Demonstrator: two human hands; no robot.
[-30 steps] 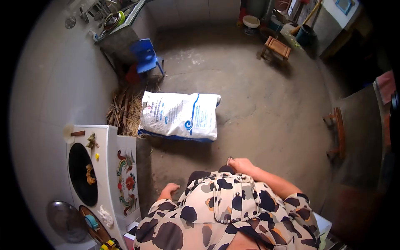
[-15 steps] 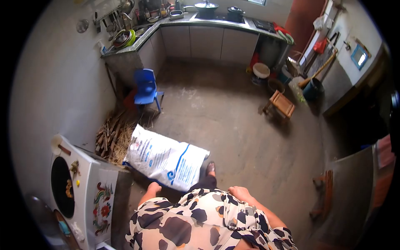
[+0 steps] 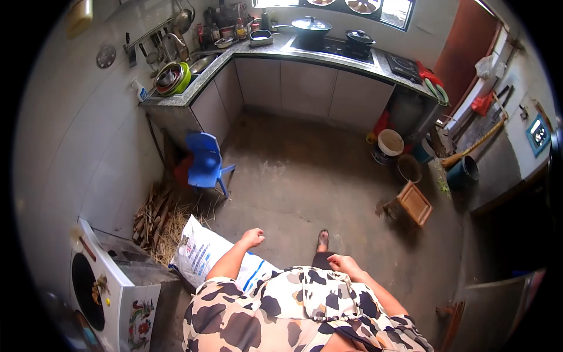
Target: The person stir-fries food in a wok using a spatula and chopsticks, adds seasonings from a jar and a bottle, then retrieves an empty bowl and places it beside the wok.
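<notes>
My left hand (image 3: 252, 237) hangs in front of me with its fingers curled in, and nothing shows in it. Below it, and apart from it as far as I can tell, a white sack with blue print (image 3: 206, 251) lies on the floor. My forearm and patterned top cover part of the sack. My right hand (image 3: 345, 265) is held low before my body, fingers loosely closed, with no object visible in it. One foot in a dark shoe (image 3: 323, 237) is stepping on the floor ahead, between the two hands.
A blue chair (image 3: 205, 164) stands left, near firewood and straw (image 3: 157, 226). The white tiled stove (image 3: 120, 287) is at the lower left. A wooden stool (image 3: 415, 203), a white bucket (image 3: 390, 142) and a dark bin (image 3: 463, 172) are on the right. A counter (image 3: 281, 51) with pans runs along the back.
I have moved forward; the sack now lies nearer and more under my body, and the counter is closer. My left hand has swung forward and up. The view has tilted upward.
</notes>
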